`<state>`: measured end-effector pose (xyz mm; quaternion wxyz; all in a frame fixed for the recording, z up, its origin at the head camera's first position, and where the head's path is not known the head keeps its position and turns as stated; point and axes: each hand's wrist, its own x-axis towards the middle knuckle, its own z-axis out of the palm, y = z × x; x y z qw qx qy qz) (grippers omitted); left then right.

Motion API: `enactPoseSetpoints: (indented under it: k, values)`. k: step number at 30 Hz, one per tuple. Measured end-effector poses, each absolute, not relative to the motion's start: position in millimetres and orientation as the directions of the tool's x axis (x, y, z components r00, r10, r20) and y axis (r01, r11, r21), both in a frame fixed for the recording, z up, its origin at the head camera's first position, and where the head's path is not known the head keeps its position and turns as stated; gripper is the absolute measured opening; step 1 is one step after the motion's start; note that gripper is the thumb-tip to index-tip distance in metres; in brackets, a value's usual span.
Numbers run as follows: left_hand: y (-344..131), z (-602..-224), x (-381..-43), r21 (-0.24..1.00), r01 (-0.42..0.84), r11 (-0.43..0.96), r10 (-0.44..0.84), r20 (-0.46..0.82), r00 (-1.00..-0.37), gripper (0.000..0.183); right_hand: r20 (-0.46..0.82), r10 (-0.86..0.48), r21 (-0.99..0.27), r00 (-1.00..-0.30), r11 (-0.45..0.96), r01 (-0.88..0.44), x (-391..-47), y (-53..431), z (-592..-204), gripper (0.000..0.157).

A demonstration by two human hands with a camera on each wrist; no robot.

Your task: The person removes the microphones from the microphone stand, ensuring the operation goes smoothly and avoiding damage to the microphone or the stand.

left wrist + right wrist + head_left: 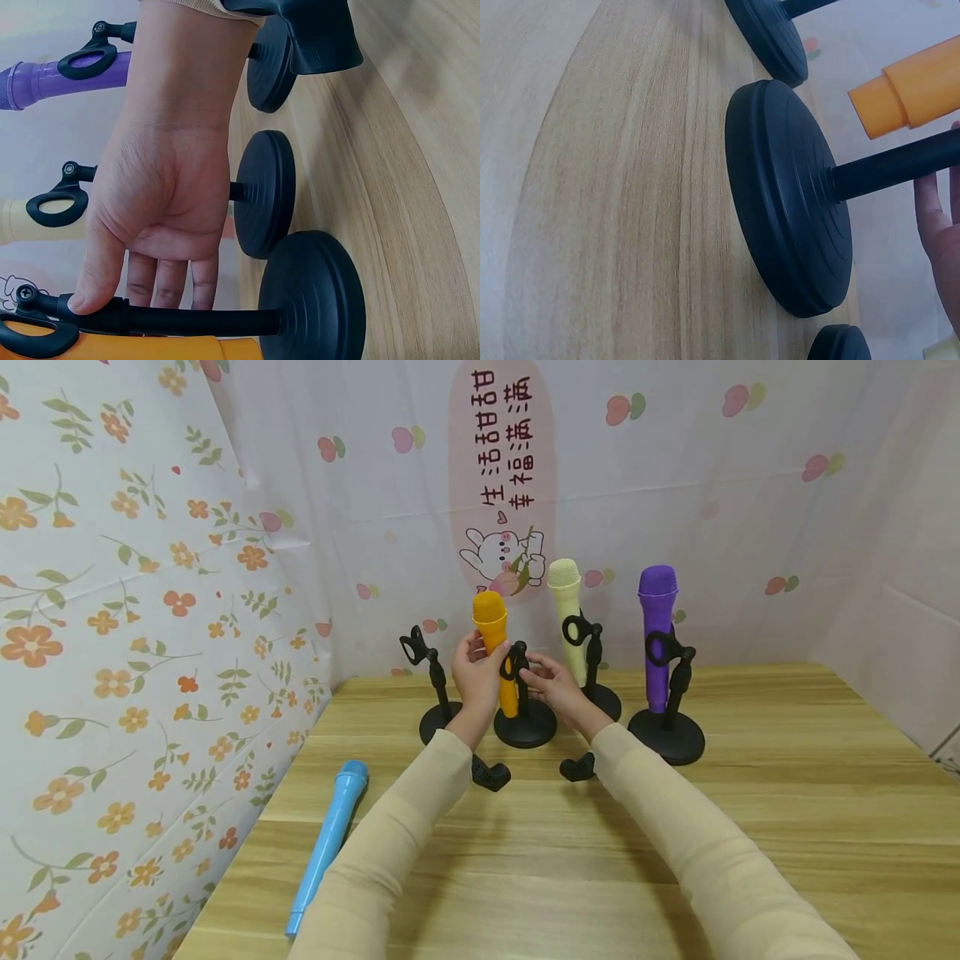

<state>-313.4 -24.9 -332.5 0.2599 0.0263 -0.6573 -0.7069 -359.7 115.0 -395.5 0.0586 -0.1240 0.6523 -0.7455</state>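
An orange microphone (491,620) stands slightly tilted at the clip (64,341) of a black desktop stand (526,728), near the table's (525,868) back edge, left of its middle. A left hand (477,681) grips the microphone's upper body, fingers curled around it; a right hand (560,690) pinches the stand by its clip joint (49,304), thumb in front, fingers close together behind the pole (202,321). Good handling here likely means holding that joint firm while easing the microphone squarely into the clip, the round base (780,217) kept flat; a one-sided push could tip it. Whether the microphone is fully seated cannot be told. To the right, a pale-yellow microphone (567,602) and a purple microphone (657,618) sit clipped in matching stands; toward the back left corner, another stand (437,681) raises its clip. A light-blue microphone (327,845) lies near the left edge.
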Motion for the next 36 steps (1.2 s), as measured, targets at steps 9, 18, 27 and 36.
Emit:
enactPoseSetpoints:
  k: [9, 18, 27, 36]
  values:
    - [-25.4, -333.4, -315.9, 0.944, 0.329, -0.003, -0.407, 0.3, -0.863, 0.043, 0.119, -0.249, -0.982, -0.961, -0.173, -0.077, -360.5, 113.8, -395.1, 0.045]
    - [-26.5, -331.6, -314.4, 0.946, 0.325, 0.008, -0.396, 0.302, -0.867, 0.042, 0.107, -0.225, -0.983, -0.968, -0.169, -0.069, -362.7, 113.7, -397.2, 0.045]
    - [-29.1, -328.8, -314.9, 0.938, 0.347, 0.011, -0.369, 0.327, -0.87, 0.041, 0.115, -0.226, -0.979, -0.967, -0.19, -0.072, -356.7, 114.6, -391.9, 0.044]
    - [-33.6, -324.1, -310.5, 0.929, 0.371, 0.01, -0.334, 0.353, -0.874, 0.042, 0.093, -0.21, -0.986, -0.973, -0.158, -0.06, -348.1, 117.3, -383.8, 0.048]
